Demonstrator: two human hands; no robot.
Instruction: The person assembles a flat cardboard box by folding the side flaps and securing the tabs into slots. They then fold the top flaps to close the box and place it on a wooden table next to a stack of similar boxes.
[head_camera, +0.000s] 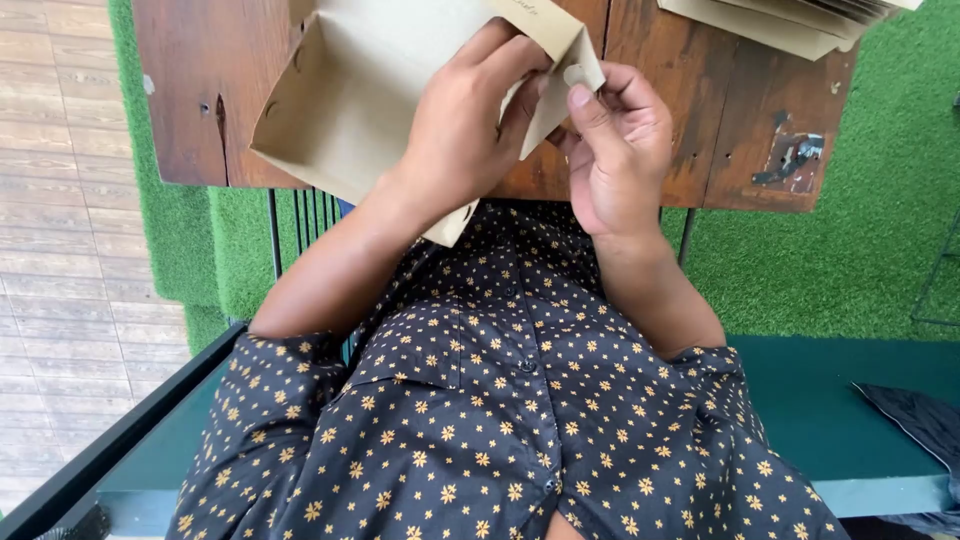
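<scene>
Scene: a person in a dark star-print shirt (500, 420) is sitting on a green bench (830, 420) at a worn wooden table (200, 90), folding a flat piece of brown card into a box.

Cardboard box blank (370, 90): it is hanging tilted just above the table edge, close to the chest, with one side wall already standing up on the left.

Left hand (465, 125): it is lying across the card's near face, fingers curled over a folded flap and pinning it down.

Right hand (615, 150): it is pinching the flap's corner, thumb (590, 115) pressing on top; the fingers beneath are hidden.

Handling: the card is looking light and thin, stiff along its panels but bending easily at the creases, and likely to dent or tear if squeezed; the safest hold is appearing to be along folded edges and corners, not the open panels.

Nearby: a stack of similar flat card pieces (790, 25) is resting at the table's far right, well apart from both hands, with green artificial turf (880, 230) showing below.
</scene>
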